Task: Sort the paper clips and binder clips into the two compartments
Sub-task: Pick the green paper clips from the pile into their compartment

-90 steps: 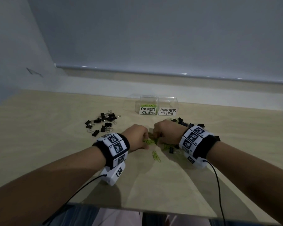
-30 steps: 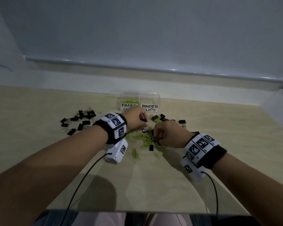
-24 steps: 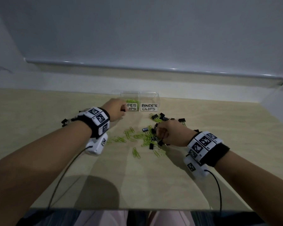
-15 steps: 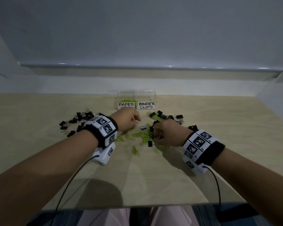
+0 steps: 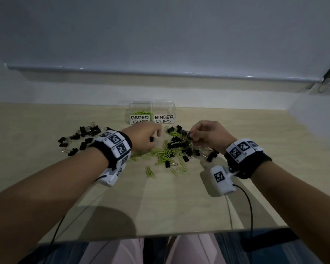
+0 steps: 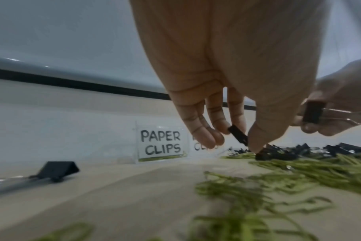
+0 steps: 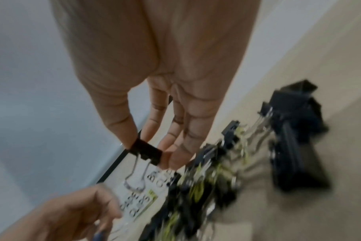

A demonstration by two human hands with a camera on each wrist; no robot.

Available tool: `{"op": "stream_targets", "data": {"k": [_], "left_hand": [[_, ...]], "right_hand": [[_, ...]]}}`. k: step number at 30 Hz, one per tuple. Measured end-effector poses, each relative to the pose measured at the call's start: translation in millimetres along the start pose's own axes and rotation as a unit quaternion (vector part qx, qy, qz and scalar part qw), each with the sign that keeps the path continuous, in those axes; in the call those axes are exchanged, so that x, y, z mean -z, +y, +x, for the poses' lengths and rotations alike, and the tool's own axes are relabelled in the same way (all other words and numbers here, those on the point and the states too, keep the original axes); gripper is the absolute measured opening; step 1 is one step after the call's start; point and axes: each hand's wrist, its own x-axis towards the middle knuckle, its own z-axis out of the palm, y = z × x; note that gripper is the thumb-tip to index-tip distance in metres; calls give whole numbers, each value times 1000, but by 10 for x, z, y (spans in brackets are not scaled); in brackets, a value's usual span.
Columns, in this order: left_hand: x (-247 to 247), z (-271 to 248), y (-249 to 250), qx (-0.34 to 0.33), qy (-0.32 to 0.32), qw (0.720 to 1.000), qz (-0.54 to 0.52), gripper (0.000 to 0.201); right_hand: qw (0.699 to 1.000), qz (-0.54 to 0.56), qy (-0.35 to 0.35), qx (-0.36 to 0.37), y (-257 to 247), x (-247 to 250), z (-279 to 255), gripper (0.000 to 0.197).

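Note:
Two clear compartments stand at the table's back: one labelled PAPER CLIPS (image 5: 139, 119) holding green clips, one labelled BINDER CLIPS (image 5: 164, 118). A mixed heap of green paper clips (image 5: 163, 152) and black binder clips (image 5: 187, 150) lies in front of them. My left hand (image 5: 151, 137) hovers over the heap's left side and pinches a small black binder clip (image 6: 238, 135) between thumb and fingers. My right hand (image 5: 200, 134) is raised above the heap's right side, pinching another black binder clip (image 7: 146, 151) whose wire handles hang down.
A separate scatter of black binder clips (image 5: 80, 138) lies at the left of the table. A few green paper clips (image 5: 150, 172) lie loose nearer me. The wall with a ledge (image 5: 160, 73) runs behind the compartments. Cables trail from both wrist cameras.
My left hand went to the paper clips compartment, came back to the heap and now pinches a binder clip. My right hand rose from the heap with a binder clip.

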Motion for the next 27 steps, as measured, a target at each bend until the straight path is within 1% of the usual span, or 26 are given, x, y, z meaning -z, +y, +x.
{"op": "stream_targets", "data": {"k": [2,3,4,5,7,8,10,11,12,13,15,17,19,21,23,25,27], "left_hand": [[82,-42,-108,17,36,999,5,9],[133,-66,-174,28,55,998,10,8],[182,-90,-246,43,71,996,15,9],[221,-112,-329,61,83,995,20,10],[255,-165,-503,102,88,990,40,10],[258,-195,-571,126,76,987,58,9],[244,-257,-655,169,42,980,95,8],[227,-275,-665,179,34,977,109,9],[206,-291,-642,176,36,977,114,12],[185,-306,-572,156,46,981,104,13],[146,-348,-283,80,58,994,46,10],[74,-395,113,13,16,999,-25,8],[-51,-388,411,-17,-42,998,-41,11],[-171,-326,543,-22,-70,997,1,17],[-241,-270,576,-9,-76,996,44,26],[-276,-247,570,6,-74,996,48,31],[-288,-237,569,12,-70,997,36,30]], "right_hand": [[999,-16,42,-1,-13,178,33,3],[996,-57,66,7,-6,271,53,5],[987,-127,92,23,4,364,70,7],[968,-218,115,38,16,450,81,9],[914,-383,129,38,44,590,85,8],[891,-437,121,20,64,641,80,7],[857,-507,97,-10,126,699,73,7],[845,-527,86,-15,147,701,62,7],[840,-538,74,-7,159,682,48,8],[838,-542,61,13,158,641,27,9],[843,-532,22,75,102,485,-36,9],[851,-508,-33,127,23,264,-108,9],[840,-511,-92,157,-10,38,-142,12],[824,-529,-127,159,17,-127,-127,18],[812,-552,-129,138,53,-221,-103,25],[806,-566,-122,120,71,-256,-81,29],[805,-570,-119,112,79,-258,-60,26]]}}
